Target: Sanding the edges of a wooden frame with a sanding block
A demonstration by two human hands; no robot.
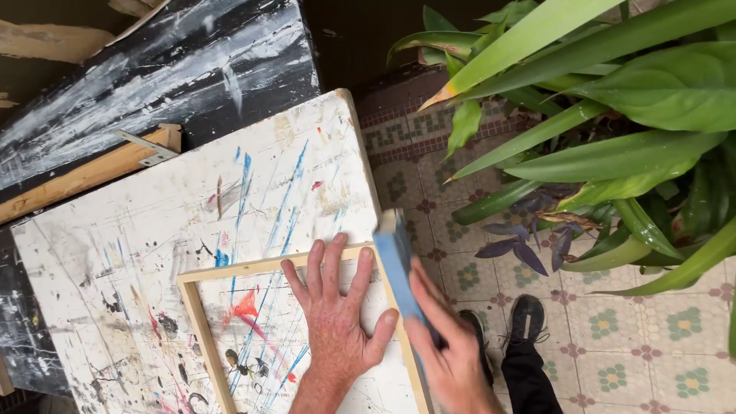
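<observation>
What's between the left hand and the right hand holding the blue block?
In the head view, the wooden frame's right rail runs between the left hand and the right hand, which grips the blue block.

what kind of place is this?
Likely an art or craft workspace on a patio: a paint-splattered work board carrying a bare wooden frame, patterned floor tiles, and large leafy plants alongside.
</observation>
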